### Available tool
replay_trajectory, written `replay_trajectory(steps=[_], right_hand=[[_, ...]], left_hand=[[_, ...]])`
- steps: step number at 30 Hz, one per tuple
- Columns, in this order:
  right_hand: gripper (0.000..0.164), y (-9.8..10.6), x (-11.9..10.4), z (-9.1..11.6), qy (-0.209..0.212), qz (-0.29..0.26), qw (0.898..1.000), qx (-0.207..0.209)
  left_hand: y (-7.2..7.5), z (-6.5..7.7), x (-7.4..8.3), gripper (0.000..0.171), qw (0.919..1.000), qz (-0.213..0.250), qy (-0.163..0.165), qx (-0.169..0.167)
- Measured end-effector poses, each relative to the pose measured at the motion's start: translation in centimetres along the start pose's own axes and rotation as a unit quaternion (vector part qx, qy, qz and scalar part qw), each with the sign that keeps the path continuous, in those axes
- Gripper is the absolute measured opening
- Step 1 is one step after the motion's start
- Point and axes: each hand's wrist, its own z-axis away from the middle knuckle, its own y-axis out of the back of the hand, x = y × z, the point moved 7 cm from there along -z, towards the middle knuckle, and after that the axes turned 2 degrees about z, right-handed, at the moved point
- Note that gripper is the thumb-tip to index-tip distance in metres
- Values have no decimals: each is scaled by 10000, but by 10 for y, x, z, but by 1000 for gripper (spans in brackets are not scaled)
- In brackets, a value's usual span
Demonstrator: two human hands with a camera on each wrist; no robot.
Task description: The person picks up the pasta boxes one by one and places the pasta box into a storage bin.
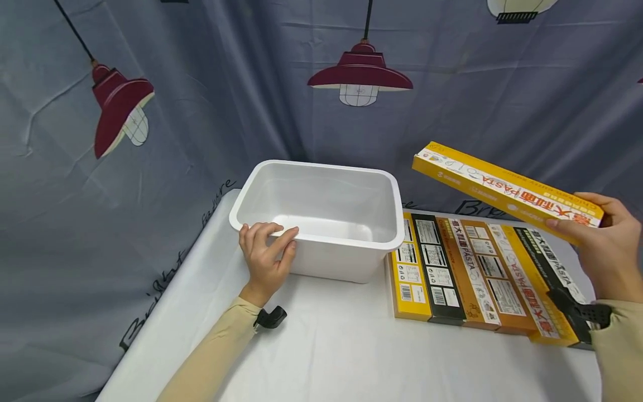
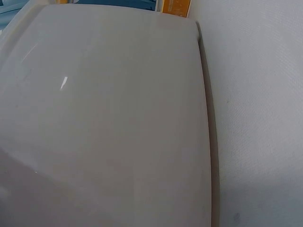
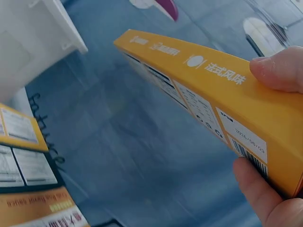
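My right hand (image 1: 610,240) holds a long yellow pasta box (image 1: 507,184) by its right end, raised above the row of boxes. In the right wrist view the thumb lies on the yellow face of this box (image 3: 189,59) and a finger is under its barcode edge. My left hand (image 1: 266,257) is at the near left of a white plastic bin (image 1: 346,259), its fingers hooked over the rim. Nothing lies inside the part of the bin that shows. The left wrist view is mostly filled by the bin's smooth outer wall (image 2: 118,104).
Right of the bin, several pasta boxes lie side by side in a row: yellow (image 1: 409,268), black (image 1: 438,268) and orange-brown (image 1: 464,268) among them. A white cloth (image 1: 321,346) covers the table. Behind hangs a grey-blue curtain (image 1: 226,84) printed with red lamps.
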Motion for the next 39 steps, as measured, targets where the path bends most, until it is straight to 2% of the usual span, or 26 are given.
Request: replay_trajectory(steps=[2,5,12,15,19,22,24,27,30,39], right_hand=[[53,-11,-3,-4,125,-517,9984,-201],[52,-27,-7,-8,193,-625,9971,-382],[55,-62,-14,-12,11,53,9967,-809],[57,-82,-17,-14,109,326,9942,-1023],[59,-111,-20,-16,278,529,9901,-1270],[59,-134,-22,-17,297,484,9871,-1500],[60,-148,-23,-17,272,720,9835,-1640],[61,-168,-23,-16,266,1300,9738,-1845],[64,-188,-23,-16,244,1656,9643,-2053],[71,-238,-26,-19,68,1829,9504,-2516]], left_hand=[[0,0,0,22,10000,-20,-12,-5],[0,0,1,22,10000,-38,-18,-28],[2,-3,2,21,10000,-32,-24,13],[2,-3,1,21,10000,-26,-20,29],[0,-4,1,21,10000,-13,8,-16],[0,-3,0,22,10000,-19,46,-68],[0,-2,0,23,9999,-26,75,-80],[-1,-1,-1,24,9999,-36,95,-87],[-1,-1,-1,24,9999,-44,117,-100],[-1,-2,-1,24,9998,-27,137,-152]])
